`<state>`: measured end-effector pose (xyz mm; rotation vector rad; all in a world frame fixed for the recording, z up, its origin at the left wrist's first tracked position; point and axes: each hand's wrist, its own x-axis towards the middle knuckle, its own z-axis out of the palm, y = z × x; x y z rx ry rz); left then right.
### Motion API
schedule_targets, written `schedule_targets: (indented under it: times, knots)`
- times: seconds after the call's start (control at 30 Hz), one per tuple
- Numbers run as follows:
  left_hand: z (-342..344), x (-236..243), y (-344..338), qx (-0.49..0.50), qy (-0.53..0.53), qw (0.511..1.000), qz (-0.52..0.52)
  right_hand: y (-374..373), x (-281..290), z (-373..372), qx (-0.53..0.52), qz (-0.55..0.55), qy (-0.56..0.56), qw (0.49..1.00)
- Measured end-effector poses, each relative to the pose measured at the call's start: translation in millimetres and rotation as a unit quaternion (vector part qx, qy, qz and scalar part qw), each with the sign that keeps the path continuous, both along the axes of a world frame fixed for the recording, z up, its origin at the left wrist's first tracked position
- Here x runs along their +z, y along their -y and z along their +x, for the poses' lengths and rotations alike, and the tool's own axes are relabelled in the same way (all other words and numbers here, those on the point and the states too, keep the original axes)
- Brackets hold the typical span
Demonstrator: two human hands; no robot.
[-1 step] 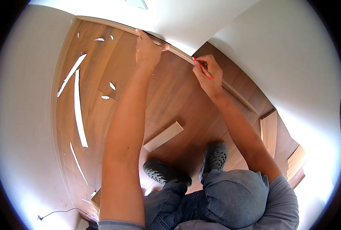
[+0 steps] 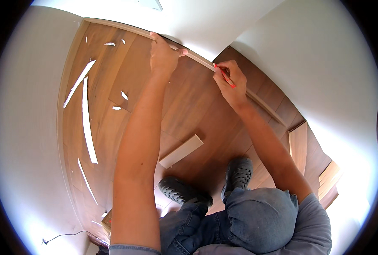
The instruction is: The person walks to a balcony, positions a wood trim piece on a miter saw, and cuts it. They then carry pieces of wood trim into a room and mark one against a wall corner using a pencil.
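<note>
We list: left hand (image 2: 165, 56), fingers spread, on wooden strip (image 2: 200, 59) along floor's (image 2: 189, 97) far edge; right hand (image 2: 231, 78), pinching red pencil (image 2: 232, 85) at strip. Nothing visibly shifted since; strip judged steady.

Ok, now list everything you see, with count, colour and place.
floor: one, brown, beneath
walls: at least three, pale, around
trim strip: one, tan, along far wall
side trim: one, tan, along left wall
pencil: one, red, in right hand
short board: one, pale, floor centre
long strips: at least three, white, left floor
small scraps: at least five, white, upper-left floor
planks: at least two, tan, right
cable: one, dark, lower left
shoes: two, dark grey, lower centre
jeans: one pair, blue, lower edge
left hand: one, bare, on trim strip
right hand: one, bare, holding pencil
</note>
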<state>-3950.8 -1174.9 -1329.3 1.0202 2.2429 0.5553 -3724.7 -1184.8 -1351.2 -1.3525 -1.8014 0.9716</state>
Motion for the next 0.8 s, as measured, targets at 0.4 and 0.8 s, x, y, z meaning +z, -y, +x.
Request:
schedule_targets:
  times: [0.4, 0.8]
  knots:
    - [0.7, 2.1, 0.3, 0.0, -0.002, 1.0, 0.002, -1.3, -4.5, 1.3, 0.012, 0.063, -0.011, 0.998]
    - [0.1, 0.7, -0.2, 0.011, 0.027, 1.0, 0.01, -1.9, -3.7, 2.9, 0.025, 0.066, -0.027, 0.997]
